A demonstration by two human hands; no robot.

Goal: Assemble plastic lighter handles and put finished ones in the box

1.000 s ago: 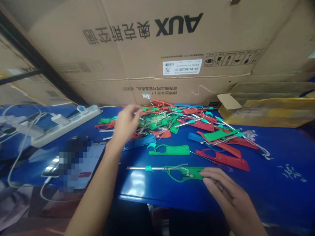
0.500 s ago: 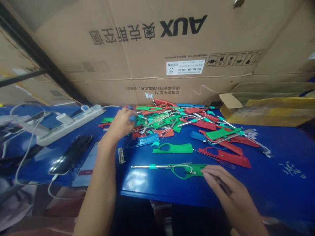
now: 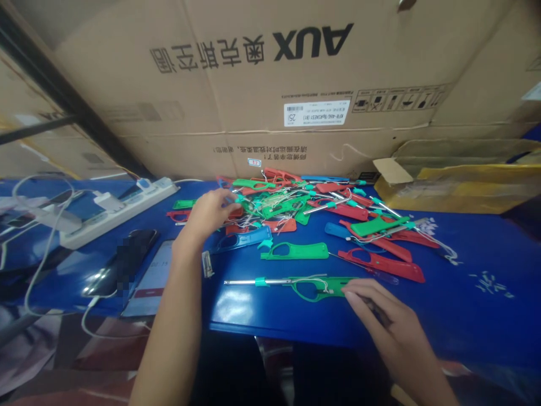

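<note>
My right hand (image 3: 393, 316) is closed on the handle end of a green lighter shell (image 3: 302, 290) near the table's front edge. A long metal tube (image 3: 243, 282) with a teal clip points left from this shell, and thin white wires lie across it. Something dark shows inside my right palm, too hidden to name. My left hand (image 3: 211, 211) reaches to the left side of a pile of lighter parts (image 3: 287, 203), its fingertips apart at the pile. Between the pile and my right hand lie a loose green shell half (image 3: 304, 251) and a red one (image 3: 389, 267).
A white power strip (image 3: 122, 211), a dark phone (image 3: 124, 262) and a second screen device (image 3: 147, 282) are at left. A clear-handled screwdriver (image 3: 382, 276) lies by the red shell. An open carton (image 3: 460, 189) stands at right, small white bits (image 3: 490, 285) before it.
The fingers of my left hand have parted, and the blue piece beside them no longer shows. My right hand still grips the green shell. The view has shifted slightly.
</note>
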